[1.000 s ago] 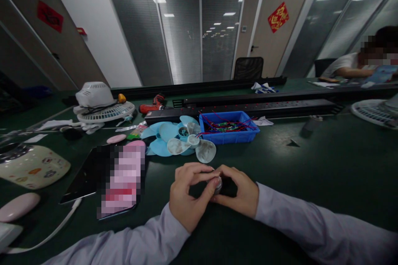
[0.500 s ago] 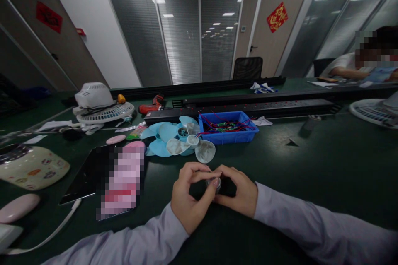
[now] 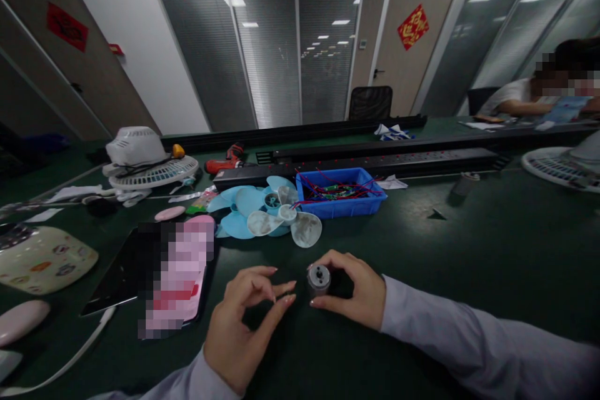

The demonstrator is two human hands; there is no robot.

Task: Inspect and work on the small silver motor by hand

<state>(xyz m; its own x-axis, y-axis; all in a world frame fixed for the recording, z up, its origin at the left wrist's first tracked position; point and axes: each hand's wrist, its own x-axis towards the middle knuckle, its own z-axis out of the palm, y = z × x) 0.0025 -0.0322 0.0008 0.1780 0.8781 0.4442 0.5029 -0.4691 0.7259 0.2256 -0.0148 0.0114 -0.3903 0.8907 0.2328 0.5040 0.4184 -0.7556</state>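
A small cylindrical metal motor [image 3: 319, 281] stands on the dark green table with its round end face up. The face shows a dark centre and small holes. My right hand [image 3: 359, 290] grips its right side, thumb at the front and fingers behind. To the left, apart from the motor, my left hand [image 3: 248, 312] is held in a loose pinch, thumb tip close to the fingertips. Whatever may be between them is too small to make out. Beyond the hands lie light blue fan blades [image 3: 248, 203], with a dusty grey-white fan blade [image 3: 307, 229] on top.
Behind, a blue bin [image 3: 344, 206] holds red and blue wires and small green boards. A similar metal cylinder [image 3: 465, 184] stands at right. A tablet [image 3: 119, 269] and a pink-cased phone [image 3: 199, 300] lie at left. A red power drill [image 3: 225, 161] and long black bars [image 3: 412, 159] lie farther back.
My left hand has come off the motor and moved left and down towards me, uncovering its top face. My right hand keeps hold of the motor. The view has shifted slightly.
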